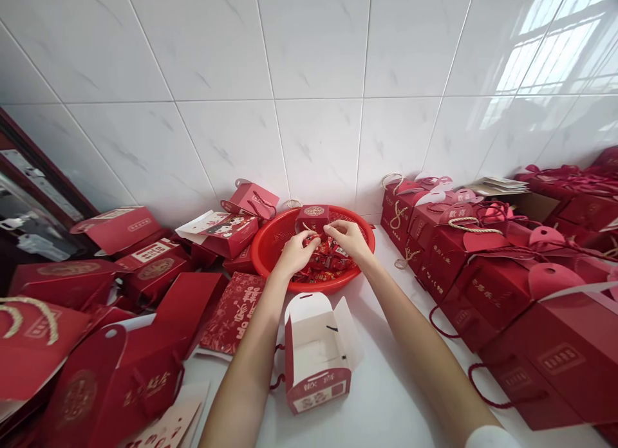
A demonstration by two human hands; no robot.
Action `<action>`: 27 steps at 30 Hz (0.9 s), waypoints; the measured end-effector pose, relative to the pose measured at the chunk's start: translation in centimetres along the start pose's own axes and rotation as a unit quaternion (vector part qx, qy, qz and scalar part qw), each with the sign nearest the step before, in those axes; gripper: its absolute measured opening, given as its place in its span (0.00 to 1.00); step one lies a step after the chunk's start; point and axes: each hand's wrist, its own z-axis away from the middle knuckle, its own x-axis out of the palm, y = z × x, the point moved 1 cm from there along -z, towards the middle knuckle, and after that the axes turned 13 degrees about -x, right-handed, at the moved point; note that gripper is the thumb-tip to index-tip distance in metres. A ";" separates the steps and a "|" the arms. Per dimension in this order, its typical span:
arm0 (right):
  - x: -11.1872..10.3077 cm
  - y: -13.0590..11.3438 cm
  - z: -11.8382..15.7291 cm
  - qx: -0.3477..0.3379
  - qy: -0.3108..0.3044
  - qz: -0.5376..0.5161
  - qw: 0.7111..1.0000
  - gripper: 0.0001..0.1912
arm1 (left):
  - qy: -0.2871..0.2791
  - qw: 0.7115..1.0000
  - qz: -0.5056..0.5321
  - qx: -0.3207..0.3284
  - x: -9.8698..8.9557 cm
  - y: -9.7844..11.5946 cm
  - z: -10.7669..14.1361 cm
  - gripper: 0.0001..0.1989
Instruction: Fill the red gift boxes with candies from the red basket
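Both hands are over a red plastic basket (258, 258) filled with small red-wrapped candies (328, 268). My left hand (298, 252) has thumb and fingertips pressed together above the candies, with whatever it pinches too small to make out. My right hand (350, 240) faces it, also pinched, its fingertips close to the left ones. Behind the fingers, a small dark red box (313, 215) with a round gold emblem sits in the basket. Between my forearms stands an open red gift box (317, 387), its white inside facing up and bare of contents.
Left of the basket, red boxes (157, 271) and a flat printed red bag (232, 313) lie in a loose heap. Rows of closed red boxes with cord handles (492, 300) line the right side. A white tiled wall (318, 139) rises behind the white tabletop (381, 371).
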 end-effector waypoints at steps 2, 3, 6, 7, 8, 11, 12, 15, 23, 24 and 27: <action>0.0 0.0 0.1 -0.006 0.007 0.012 1.000 0.12 | -0.003 1.000 -0.007 0.004 0.0 0.1 0.1 0.16; -0.1 0.0 0.1 -0.003 0.006 0.017 1.000 0.11 | 0.000 1.000 0.002 0.012 0.0 0.2 0.2 0.16; 0.0 -0.1 0.3 0.005 -0.005 0.017 1.000 0.12 | 0.019 0.998 0.048 0.028 -0.1 0.5 0.3 0.18; 0.0 -0.2 0.4 0.001 -0.013 0.010 1.000 0.13 | 0.020 0.997 0.062 0.031 -0.2 0.6 0.3 0.18; 0.0 -0.3 0.4 -0.007 -0.025 -0.001 1.000 0.15 | 0.015 0.996 0.075 0.036 -0.2 0.6 0.4 0.19; 0.3 -0.5 0.5 -0.030 -0.077 -0.048 0.995 0.18 | -0.001 0.993 0.102 0.050 -0.1 0.7 0.5 0.20; 0.3 -0.5 0.5 -0.033 -0.087 -0.061 0.994 0.19 | -0.003 0.993 0.106 0.053 -0.1 0.7 0.5 0.20; 0.3 -0.5 0.4 -0.029 -0.079 -0.088 0.993 0.20 | -0.001 0.993 0.112 0.045 0.0 0.7 0.6 0.21; -0.2 -0.3 0.2 0.017 -0.051 -0.174 0.983 0.24 | -0.083 0.980 0.179 -0.030 0.0 0.9 0.8 0.26; -0.2 -0.3 0.2 0.022 -0.047 -0.176 0.983 0.25 | -0.090 0.979 0.180 -0.025 0.1 0.9 0.8 0.26; -0.2 -0.4 0.2 0.026 -0.033 -0.177 0.983 0.24 | -0.075 0.979 0.186 -0.026 0.1 1.1 0.8 0.26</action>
